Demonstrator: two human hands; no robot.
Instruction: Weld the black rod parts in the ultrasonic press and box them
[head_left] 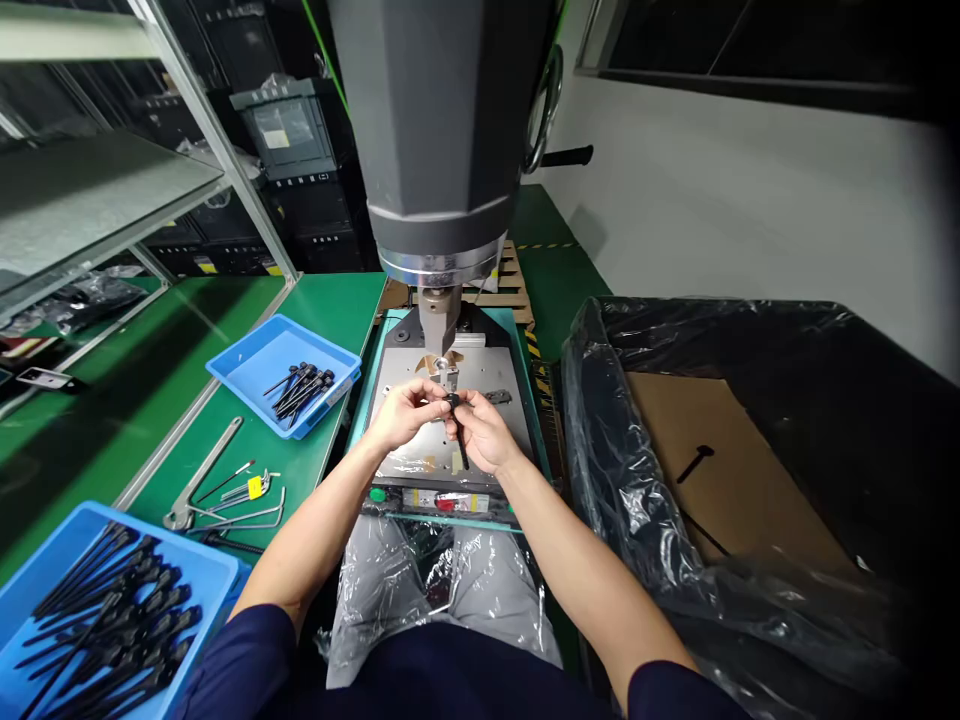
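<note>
Both hands meet over the metal base plate [420, 440] of a press machine. My right hand [484, 432] is closed round a thin black rod-shaped part [460, 447], whose lower end sticks out below the fingers. My left hand [401, 412] pinches the top end of the same part with its fingertips. Just beyond the hands stands the machine's small fixture [444, 372], under the grey press head [439, 150].
A small blue tray [259, 355] with several black parts sits left of the machine. A bigger blue tray [199, 572] full of them is at bottom left. A wrench [202, 475] and hex keys [251, 515] lie on the green bench. A plastic-lined box [742, 480] stands right.
</note>
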